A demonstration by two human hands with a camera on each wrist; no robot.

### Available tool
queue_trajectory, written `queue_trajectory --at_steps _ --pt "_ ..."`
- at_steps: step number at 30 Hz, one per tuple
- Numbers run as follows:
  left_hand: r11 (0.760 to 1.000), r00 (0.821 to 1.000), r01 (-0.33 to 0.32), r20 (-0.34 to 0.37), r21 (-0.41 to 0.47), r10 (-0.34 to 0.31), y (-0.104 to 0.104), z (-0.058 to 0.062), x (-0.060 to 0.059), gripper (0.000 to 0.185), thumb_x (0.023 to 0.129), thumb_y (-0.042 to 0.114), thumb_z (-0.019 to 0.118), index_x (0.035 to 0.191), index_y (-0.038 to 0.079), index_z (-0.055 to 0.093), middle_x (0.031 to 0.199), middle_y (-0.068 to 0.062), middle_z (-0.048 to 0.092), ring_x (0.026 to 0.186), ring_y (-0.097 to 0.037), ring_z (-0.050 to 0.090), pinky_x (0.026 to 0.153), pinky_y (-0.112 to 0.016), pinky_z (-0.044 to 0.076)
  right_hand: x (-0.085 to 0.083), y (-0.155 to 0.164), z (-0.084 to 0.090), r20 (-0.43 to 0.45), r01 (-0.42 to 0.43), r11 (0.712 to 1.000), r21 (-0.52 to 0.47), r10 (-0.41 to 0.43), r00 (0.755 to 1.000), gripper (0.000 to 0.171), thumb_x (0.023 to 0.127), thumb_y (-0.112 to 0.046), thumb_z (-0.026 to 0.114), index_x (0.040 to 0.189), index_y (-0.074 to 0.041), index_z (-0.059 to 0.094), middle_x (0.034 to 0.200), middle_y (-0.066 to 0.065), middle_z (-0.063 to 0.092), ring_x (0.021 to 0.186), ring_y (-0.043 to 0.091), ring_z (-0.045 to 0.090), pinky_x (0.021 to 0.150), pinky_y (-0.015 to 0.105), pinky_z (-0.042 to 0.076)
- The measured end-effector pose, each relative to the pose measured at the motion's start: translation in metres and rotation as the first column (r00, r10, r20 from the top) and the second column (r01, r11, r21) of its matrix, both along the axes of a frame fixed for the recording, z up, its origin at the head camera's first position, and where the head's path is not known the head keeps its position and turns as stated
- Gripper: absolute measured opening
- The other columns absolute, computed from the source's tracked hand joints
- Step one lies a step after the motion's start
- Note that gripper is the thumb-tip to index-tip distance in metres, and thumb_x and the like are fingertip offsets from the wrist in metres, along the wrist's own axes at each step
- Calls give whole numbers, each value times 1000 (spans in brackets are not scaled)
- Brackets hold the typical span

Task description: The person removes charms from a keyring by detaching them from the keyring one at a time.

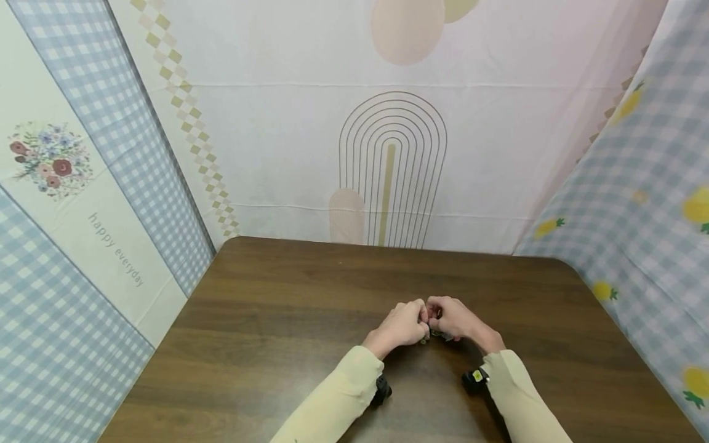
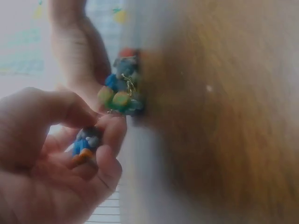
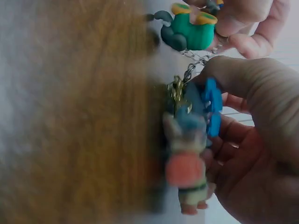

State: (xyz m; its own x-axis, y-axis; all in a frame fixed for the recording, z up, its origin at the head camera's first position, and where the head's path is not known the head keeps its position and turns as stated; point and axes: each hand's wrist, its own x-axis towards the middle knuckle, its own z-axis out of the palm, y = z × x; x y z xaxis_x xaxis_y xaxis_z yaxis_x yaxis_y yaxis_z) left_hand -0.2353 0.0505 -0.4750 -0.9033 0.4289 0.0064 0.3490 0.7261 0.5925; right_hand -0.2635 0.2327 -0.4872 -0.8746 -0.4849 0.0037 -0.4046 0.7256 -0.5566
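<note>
Printed fabric sheets [image 1: 388, 123] are hung around three sides: white with an arch of thin lines at 12 o'clock, blue gingham with a flower bunch at 9, gingham with yellow pineapples at 3. A dark brown table [image 1: 277, 320] with visible wood grain and rounded corners is set in front, smooth and matte looking.

Two arms in pale yellow sleeves [image 1: 343, 394] are brought in from 6 o'clock, each with a small black camera strapped at the wrist. The two hands are met near the middle of the table, knuckles nearly touching, just above the tabletop.

The left hand [image 1: 401, 323] is curled, and a tiny blue and orange figure [image 2: 85, 142] is pinched between thumb and fingers. The right hand [image 1: 451, 317] is curled too, and a blue flat charm [image 3: 210, 105] is gripped by its thumb and fingers.

A bunch of little toy charms [image 1: 434, 333] is held between both hands, right at the table surface. They look like glossy moulded plastic or rubber, chunky and rounded. A thin metal chain [image 3: 198, 58] with a gold clasp is seen linking them. From the right wrist view, about four can be counted: a green one with yellow tops [image 3: 189, 30], the blue one, a figure with a red-orange round body [image 3: 187, 168], and the pinched one. The exact count can't be told, since it's blurry.
</note>
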Motion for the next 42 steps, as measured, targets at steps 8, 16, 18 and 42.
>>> queue_trajectory --at_steps 8,16,18,42 --pt "989 998 -30 -46 142 36 0 5 -1 11 83 9 64 83 19 61 82 6 62 72 -9 54 63 -19 43 1 1 1 -125 84 989 -118 -99 987 10 81 -9 68 83 -17 62 72 -6 59 63 5 51 58 22 44" --pt "977 996 -39 -70 211 55 -5 16 -1 10 82 10 65 85 19 62 80 7 63 70 -7 53 61 -17 42 2 1 13 -207 120 973 -198 -161 965 10 81 -5 65 84 -12 60 70 -4 59 61 6 51 57 22 44" --pt "975 996 -42 -70 217 59 -6 18 -1 9 83 11 65 86 20 62 80 7 63 70 -7 52 61 -17 41 2 1 16 -224 115 975 -192 -158 962 10 81 -4 64 86 -12 60 73 -3 59 63 6 51 57 22 44" --pt "963 999 -41 -12 265 46 -30 47 6 14 95 24 60 103 15 66 90 3 67 65 -7 52 56 -20 44 20 -12 72 -408 9 980 -197 -90 909 15 84 -1 71 88 -14 66 78 -5 61 66 1 52 58 21 48"
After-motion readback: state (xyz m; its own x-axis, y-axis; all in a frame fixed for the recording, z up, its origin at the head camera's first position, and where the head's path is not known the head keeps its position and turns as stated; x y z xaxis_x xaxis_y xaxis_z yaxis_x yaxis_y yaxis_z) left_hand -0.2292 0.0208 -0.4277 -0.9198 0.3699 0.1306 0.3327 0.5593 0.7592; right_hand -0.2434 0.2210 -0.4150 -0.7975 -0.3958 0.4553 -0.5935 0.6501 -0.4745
